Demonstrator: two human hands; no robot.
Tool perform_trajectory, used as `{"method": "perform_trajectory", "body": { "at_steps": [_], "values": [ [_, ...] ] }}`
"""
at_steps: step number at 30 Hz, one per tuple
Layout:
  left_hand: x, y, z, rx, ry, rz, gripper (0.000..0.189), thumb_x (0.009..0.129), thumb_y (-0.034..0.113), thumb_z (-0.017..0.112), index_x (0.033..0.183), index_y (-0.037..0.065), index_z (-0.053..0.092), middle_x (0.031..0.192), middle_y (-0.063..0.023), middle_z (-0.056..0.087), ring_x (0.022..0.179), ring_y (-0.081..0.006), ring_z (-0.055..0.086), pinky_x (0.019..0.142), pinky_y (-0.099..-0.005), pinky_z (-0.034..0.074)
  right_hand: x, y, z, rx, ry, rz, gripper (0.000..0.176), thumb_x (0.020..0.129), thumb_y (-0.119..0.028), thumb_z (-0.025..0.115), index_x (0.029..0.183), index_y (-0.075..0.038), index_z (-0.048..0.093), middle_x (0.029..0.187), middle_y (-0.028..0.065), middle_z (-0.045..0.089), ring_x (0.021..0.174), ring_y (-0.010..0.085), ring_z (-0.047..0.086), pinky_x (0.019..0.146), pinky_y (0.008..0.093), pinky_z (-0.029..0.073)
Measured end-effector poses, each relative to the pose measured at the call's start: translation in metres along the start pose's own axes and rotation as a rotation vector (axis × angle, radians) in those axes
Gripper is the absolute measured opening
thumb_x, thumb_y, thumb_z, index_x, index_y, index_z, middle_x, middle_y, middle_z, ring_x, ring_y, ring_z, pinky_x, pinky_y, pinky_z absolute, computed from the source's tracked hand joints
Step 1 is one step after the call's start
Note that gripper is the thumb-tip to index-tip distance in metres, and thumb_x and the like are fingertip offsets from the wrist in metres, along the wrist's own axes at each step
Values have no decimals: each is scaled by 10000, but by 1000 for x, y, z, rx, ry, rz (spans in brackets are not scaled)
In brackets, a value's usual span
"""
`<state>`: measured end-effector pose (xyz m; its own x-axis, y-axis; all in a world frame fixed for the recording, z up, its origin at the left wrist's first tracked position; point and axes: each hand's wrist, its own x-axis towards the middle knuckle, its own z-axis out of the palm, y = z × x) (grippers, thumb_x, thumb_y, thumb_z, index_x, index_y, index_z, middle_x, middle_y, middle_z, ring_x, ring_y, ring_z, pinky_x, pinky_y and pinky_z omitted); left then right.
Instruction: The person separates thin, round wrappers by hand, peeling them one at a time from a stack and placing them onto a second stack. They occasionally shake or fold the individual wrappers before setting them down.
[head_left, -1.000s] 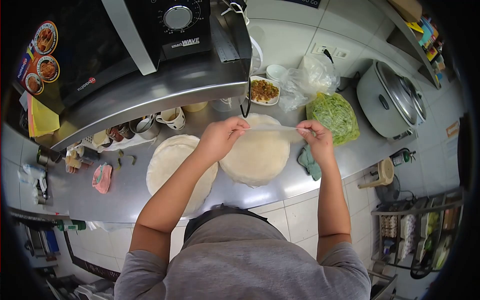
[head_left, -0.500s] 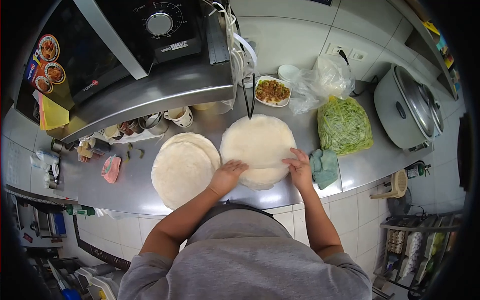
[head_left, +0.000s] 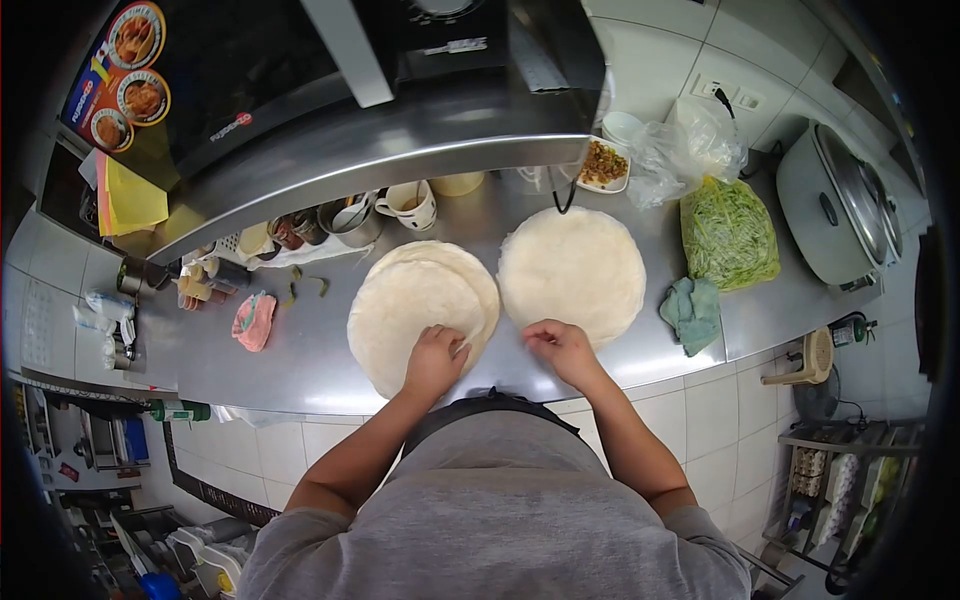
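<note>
Two stacks of thin, round, pale wrapper sheets lie side by side on the steel counter. The left stack has uneven, overlapping edges. The right stack looks more even. On the lower right part of the left stack rests my left hand, its fingers slightly bent and the thumb apart; no lifted sheet shows in it. My right hand is at the near edge of the right stack, fingers loosely bent and a little blurred, with nothing visible in them.
A microwave on a steel shelf overhangs the back left. Behind the stacks are a mug and a plate of chopped food. To the right are a green cloth, bagged shredded greens and a rice cooker. A pink cloth lies left.
Both hands have left the top sheet of the right stack and moved left, the left hand onto the left stack. That top sheet now lies flatter and more even. The view has shifted left.
</note>
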<state>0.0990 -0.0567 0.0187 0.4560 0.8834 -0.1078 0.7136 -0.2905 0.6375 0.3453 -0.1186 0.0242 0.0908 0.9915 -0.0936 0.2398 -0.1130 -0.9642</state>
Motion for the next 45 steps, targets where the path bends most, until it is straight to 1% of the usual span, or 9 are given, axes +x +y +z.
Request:
{"method": "perform_trajectory", "body": {
  "at_steps": [7, 10, 14, 16, 20, 30, 35, 39, 45],
  "values": [
    [-38, -33, -25, -35, 14, 287, 421, 706, 201, 777, 1076, 55, 638, 1221, -131, 519, 1149, -315, 482, 957, -401, 421, 34, -5, 90, 417, -199, 592, 266, 839, -217, 666, 961, 18, 644, 798, 87, 651, 697, 126, 617, 608, 281, 529],
    [-53, -51, -34, -99, 49, 382, 507, 691, 196, 780, 1137, 37, 598, 1189, -158, 526, 1136, -336, 486, 967, -407, 416, 47, -1, 111, 263, -41, 241, 199, 837, -142, 638, 927, 36, 638, 670, 70, 614, 530, 141, 575, 523, 289, 512],
    [-73, -98, -43, -47, 520, -29, 620, 715, 150, 765, 1245, -19, 491, 1169, -191, 522, 1101, -313, 501, 948, -399, 425, 63, -14, 97, 190, 2, 235, 270, 806, -122, 658, 1027, 27, 613, 837, 136, 642, 721, 215, 632, 663, 337, 532],
    [-75, -120, -44, -486, 543, -405, 577, 773, 102, 725, 1255, -49, 446, 1022, -142, 581, 922, -210, 584, 776, -332, 509, 54, -39, 99, -704, 396, -262, 427, 765, -118, 687, 1153, 3, 554, 1074, 197, 598, 992, 308, 583, 866, 396, 479],
    [-76, -121, -38, -1187, 400, -533, 364, 831, 64, 680, 1136, -25, 504, 847, -71, 609, 709, -130, 597, 597, -245, 510, 39, -40, 152, -526, -148, -392, 546, 729, -145, 719, 1222, -35, 510, 1236, 203, 514, 1156, 366, 464, 996, 433, 381],
    [-67, -120, -41, -1396, 335, -531, 350, 845, 56, 667, 1144, 2, 495, 884, -66, 626, 715, -126, 602, 634, -251, 508, 47, -37, 212, -657, -206, -546, 250, 723, -131, 713, 944, -48, 631, 914, 102, 593, 915, 310, 539, 811, 401, 427],
    [-65, -114, -45, -1533, 211, -496, 463, 839, 35, 657, 1249, 26, 442, 1014, -75, 626, 819, -139, 612, 705, -264, 500, 54, -16, 212, -181, -226, -215, 105, 848, -44, 642, 937, -34, 588, 823, 32, 577, 802, 140, 568, 716, 266, 469],
    [-61, -108, -43, -1416, 227, -298, 548, 803, -58, 611, 1306, 35, 413, 1100, -82, 613, 944, -139, 603, 792, -268, 491, 57, -26, 214, -34, -153, -37, 105, 827, -66, 648, 914, -20, 613, 862, 107, 615, 793, 240, 606, 707, 318, 494],
    [-54, -109, -40, -1256, 141, -156, 628, 755, -128, 566, 1332, 38, 383, 1130, -71, 598, 983, -153, 598, 841, -276, 477, 63, -56, 206, -290, -281, -448, 108, 836, -56, 644, 932, -24, 605, 848, 101, 605, 756, 223, 602, 701, 307, 490]
  ]
}}
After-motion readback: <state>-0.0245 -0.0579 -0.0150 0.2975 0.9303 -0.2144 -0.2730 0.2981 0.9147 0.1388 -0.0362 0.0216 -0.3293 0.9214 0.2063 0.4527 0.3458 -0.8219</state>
